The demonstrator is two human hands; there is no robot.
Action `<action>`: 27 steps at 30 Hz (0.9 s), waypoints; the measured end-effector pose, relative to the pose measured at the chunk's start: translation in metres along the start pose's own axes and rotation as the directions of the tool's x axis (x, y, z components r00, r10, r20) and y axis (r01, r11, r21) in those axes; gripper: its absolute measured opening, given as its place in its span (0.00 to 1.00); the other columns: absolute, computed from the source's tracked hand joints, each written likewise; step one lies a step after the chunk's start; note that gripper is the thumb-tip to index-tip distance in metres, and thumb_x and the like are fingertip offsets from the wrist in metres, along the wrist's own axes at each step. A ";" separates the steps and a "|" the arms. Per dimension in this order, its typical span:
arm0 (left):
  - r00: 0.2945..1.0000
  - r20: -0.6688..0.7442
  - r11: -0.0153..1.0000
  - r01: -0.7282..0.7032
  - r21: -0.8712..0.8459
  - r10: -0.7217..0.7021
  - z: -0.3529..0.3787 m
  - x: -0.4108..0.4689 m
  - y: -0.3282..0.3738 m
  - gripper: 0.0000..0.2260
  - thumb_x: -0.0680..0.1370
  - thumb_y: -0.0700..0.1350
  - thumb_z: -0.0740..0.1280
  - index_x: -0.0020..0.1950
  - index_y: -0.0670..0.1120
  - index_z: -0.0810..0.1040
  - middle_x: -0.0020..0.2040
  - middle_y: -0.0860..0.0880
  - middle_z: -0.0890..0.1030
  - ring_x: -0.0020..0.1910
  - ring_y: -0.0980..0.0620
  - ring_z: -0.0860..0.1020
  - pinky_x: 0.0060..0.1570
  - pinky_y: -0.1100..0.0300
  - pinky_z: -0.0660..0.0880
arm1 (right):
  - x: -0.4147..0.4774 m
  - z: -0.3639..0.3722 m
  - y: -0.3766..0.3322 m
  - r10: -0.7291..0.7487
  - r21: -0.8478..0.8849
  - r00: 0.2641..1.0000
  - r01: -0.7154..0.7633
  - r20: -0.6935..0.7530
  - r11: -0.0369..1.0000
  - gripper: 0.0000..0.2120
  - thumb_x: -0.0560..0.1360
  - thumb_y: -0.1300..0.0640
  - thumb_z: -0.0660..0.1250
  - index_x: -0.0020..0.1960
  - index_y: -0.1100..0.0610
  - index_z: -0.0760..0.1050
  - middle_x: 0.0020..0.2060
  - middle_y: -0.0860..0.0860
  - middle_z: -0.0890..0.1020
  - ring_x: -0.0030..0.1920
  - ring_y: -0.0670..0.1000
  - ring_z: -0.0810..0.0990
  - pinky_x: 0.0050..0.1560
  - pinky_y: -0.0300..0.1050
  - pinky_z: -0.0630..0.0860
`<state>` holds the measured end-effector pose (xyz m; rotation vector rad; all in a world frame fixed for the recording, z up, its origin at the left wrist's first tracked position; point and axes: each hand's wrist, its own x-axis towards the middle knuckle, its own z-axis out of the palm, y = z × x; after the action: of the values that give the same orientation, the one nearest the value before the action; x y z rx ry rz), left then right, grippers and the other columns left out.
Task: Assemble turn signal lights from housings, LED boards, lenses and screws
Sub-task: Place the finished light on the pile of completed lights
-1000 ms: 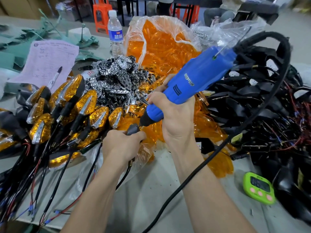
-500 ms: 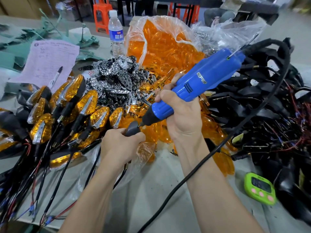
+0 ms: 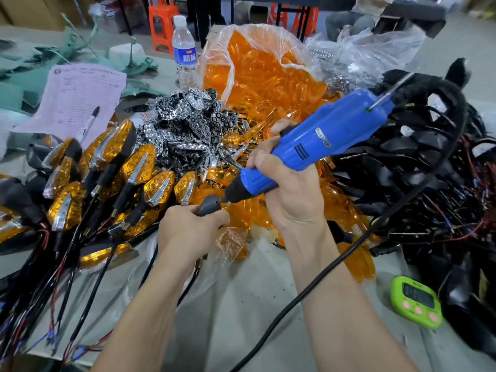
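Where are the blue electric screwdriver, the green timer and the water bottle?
blue electric screwdriver [image 3: 322,140]: head view, middle of its blue body.
green timer [image 3: 416,302]: head view, its front face.
water bottle [image 3: 185,57]: head view, its blue label.

L hand grips a grey housing at centre; R hand wraps the blue elec. screwdriver, tilted, bit tip on the housing's top edge — its black cord runs down past the R forearm; finished amber lights w/ wires piled left; silver studded parts behind them; bag of orange lenses at back; black housings heaped right — green timer just below that heap.
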<state>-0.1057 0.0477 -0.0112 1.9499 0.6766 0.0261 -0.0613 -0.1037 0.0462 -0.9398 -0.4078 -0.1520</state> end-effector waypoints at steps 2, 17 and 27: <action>0.999 -0.017 0.998 -0.026 0.054 0.027 -0.003 0.002 0.001 0.13 0.61 0.54 0.76 0.33 0.45 0.83 0.29 0.46 0.82 0.23 0.51 0.75 0.28 0.57 0.73 | -0.001 -0.002 0.001 0.013 0.032 1.000 -0.012 -0.017 0.999 0.18 0.70 0.74 0.65 0.56 0.58 0.70 0.33 0.52 0.76 0.39 0.57 0.74 0.49 0.50 0.78; 0.997 0.000 0.984 -0.075 0.161 0.076 -0.013 -0.004 0.013 0.13 0.65 0.56 0.77 0.32 0.47 0.81 0.22 0.53 0.75 0.25 0.48 0.75 0.31 0.57 0.71 | 0.003 -0.012 -0.006 0.015 0.097 0.999 -0.020 0.052 0.995 0.19 0.72 0.74 0.63 0.58 0.56 0.73 0.35 0.50 0.79 0.41 0.54 0.78 0.54 0.49 0.78; 0.914 -0.241 0.934 -0.273 0.229 0.326 -0.098 -0.004 0.037 0.13 0.60 0.64 0.69 0.43 0.65 0.81 0.31 0.61 0.81 0.36 0.58 0.78 0.34 0.59 0.70 | 0.000 -0.032 -0.031 0.278 -0.054 0.920 -0.304 -0.277 0.951 0.12 0.75 0.72 0.69 0.55 0.60 0.76 0.39 0.54 0.77 0.34 0.53 0.77 0.41 0.47 0.78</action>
<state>-0.1229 0.1150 0.0671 2.2466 0.5655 0.4470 -0.0615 -0.1481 0.0528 -1.0482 -0.0077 -0.0246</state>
